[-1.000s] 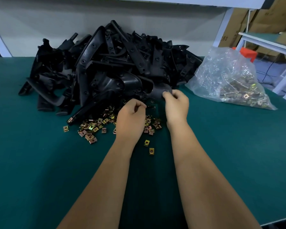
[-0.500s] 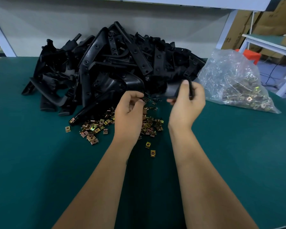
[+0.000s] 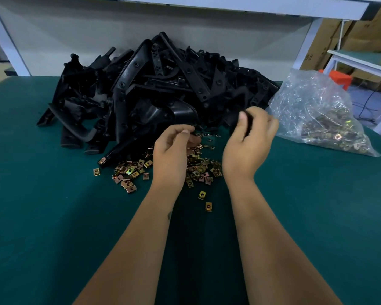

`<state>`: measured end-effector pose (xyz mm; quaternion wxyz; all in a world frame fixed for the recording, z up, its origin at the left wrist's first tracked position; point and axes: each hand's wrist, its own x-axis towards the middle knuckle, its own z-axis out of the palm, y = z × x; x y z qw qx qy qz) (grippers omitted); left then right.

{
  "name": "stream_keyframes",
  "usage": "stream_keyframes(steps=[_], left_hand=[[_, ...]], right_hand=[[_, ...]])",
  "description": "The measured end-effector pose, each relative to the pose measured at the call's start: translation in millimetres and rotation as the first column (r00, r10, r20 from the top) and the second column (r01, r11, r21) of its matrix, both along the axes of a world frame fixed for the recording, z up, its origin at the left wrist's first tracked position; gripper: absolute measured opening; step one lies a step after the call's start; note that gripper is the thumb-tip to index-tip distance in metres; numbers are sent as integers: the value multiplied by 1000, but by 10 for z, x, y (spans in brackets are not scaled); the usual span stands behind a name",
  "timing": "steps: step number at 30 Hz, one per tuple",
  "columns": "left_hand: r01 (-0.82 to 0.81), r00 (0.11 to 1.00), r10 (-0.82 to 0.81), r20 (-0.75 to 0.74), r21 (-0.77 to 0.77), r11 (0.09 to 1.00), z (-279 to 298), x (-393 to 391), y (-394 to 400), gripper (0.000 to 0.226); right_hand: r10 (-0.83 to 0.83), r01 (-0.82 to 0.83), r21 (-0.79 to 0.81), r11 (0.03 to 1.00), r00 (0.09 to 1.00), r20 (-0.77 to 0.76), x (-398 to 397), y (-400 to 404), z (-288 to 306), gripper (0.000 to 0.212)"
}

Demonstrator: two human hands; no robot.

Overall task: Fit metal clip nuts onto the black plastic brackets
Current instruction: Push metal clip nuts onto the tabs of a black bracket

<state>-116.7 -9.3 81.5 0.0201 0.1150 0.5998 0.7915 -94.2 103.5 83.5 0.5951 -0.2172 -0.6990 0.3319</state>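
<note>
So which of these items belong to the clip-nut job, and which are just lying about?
Job: pile of black brackets; loose clip nuts; bag of clip nuts; small black part gripped by right hand; left hand.
Lying about: cardboard boxes; orange object.

Black brackets (image 3: 154,89); brass-gold clip nuts (image 3: 128,172); teal table (image 3: 53,216).

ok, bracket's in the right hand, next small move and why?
Probably bring the left hand to the black bracket that the right hand holds up, to push a clip nut on. The left fingertips are curled together over the loose clip nuts; whether they already pinch one is hidden.
</note>
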Motion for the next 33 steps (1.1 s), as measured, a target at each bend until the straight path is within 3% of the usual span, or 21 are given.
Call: stream_keyframes(steps=[4,8,13,16,19,22,25,27,29,31,33], left_hand=[[71,997,-72,31,44,997,22,4,-30,24],[133,989,-138,57,85,987,14,16,-32,34],[130,987,-139,87,92,987,18,-13,-38,33],[117,984,-129,121,98,988,25,-24,-38,29],[116,983,-127,130,86,989,27,-23,-36,28],[140,980,-152,131,98,985,30,-24,-30,27],[304,933,-337,128,225,926,46,-10,-38,32],[352,898,-418,140,342,871,58,-15,-70,44],[286,903,-390,182,426,859,56,-45,-93,50],[147,931,-278,239,451,880,49,-100,-122,38],[34,947,-180,265,474,880,35,-157,-161,22]], right_hand=[[-82,58,-128,990,979,-188,26,73,81,15],[-130,76,-227,971,964,-234,23,137,107,15],[-13,-140,-566,812,966,-259,-49,244,59,8],[-5,-244,-628,739,930,-367,-54,204,81,14],[47,-217,-480,850,939,-341,-63,101,92,6],[112,-121,-52,991,982,-154,-23,-5,85,15],[209,-239,307,921,970,128,10,-176,32,26],[266,-356,341,870,922,283,-1,-273,37,33],[271,-411,434,802,897,349,-16,-333,34,36],[228,-397,556,730,909,350,-24,-361,8,37],[244,-390,498,774,910,334,-39,-355,3,47]])
